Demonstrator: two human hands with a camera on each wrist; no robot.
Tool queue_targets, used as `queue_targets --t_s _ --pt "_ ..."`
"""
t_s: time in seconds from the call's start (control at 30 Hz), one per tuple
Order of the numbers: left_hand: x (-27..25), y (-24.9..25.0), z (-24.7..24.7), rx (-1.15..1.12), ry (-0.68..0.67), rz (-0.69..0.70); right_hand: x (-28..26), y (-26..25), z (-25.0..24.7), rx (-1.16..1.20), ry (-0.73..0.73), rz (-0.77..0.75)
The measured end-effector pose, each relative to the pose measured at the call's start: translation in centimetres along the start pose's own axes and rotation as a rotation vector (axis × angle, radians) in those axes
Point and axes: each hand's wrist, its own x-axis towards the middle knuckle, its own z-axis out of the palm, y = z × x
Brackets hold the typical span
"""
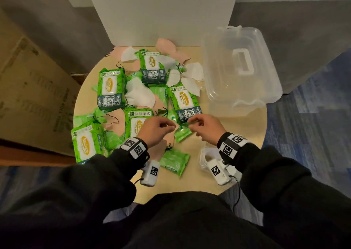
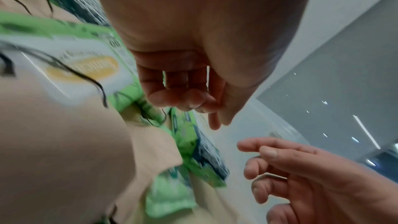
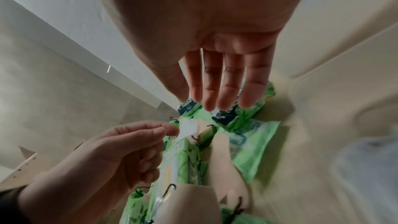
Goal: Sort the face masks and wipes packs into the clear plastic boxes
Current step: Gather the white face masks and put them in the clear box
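Your round table (image 1: 237, 127) carried everything, and the clear plastic box (image 1: 241, 66) sat at its far right, lid on, with nothing visible inside. Across the tabletop the big wipes packs (image 1: 111, 89) lay flat among white face masks (image 1: 139, 93) and pink face masks (image 1: 165, 44), all loose and overlapping, none of them in the box. Nearer you, a small wipes pack (image 1: 175, 161) lay beside your left wrist, and a smaller green pack (image 1: 182, 133) lay between your hands. Your left hand (image 1: 154, 130) hovered over the pile with fingers curled in and thumb by the forefinger; I couldn't tell if anything was pinched. Your right hand (image 1: 206, 126) hung just above the green packs, fingers fairly straight and loose in the right wrist view, holding nothing.
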Motion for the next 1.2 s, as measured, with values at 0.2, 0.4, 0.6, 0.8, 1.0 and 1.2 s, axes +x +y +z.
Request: queue_targets --t_s 0.2,0.4,0.6,0.8,1.0,1.2 --pt "1.2 -3.4 -6.8 0.029 0.169 -0.050 4.6 -3.5 2.7 -0.025 0.022 -0.060" --pt "5.3 -6.3 -12.4 0.253 0.113 -0.053 9.1 -6.6 5.2 -0.069 0.053 -0.018" --pt "9.5 -8.0 -14.0 0.460 -0.151 -0.032 14.8 -8.8 6.1 -0.382 0.141 0.036" --pt "10.8 -8.6 -13.9 0.437 -0.243 -0.016 19.9 -8.9 6.2 -0.655 0.074 0.209" --pt "9.9 -9.9 -15.0 0.299 -0.114 0.114 20.8 -8.3 6.6 -0.552 0.271 0.140" --pt "8.1 -11.2 -16.4 0.217 0.014 0.179 18.3 -10.1 6.7 -0.154 0.549 0.032"
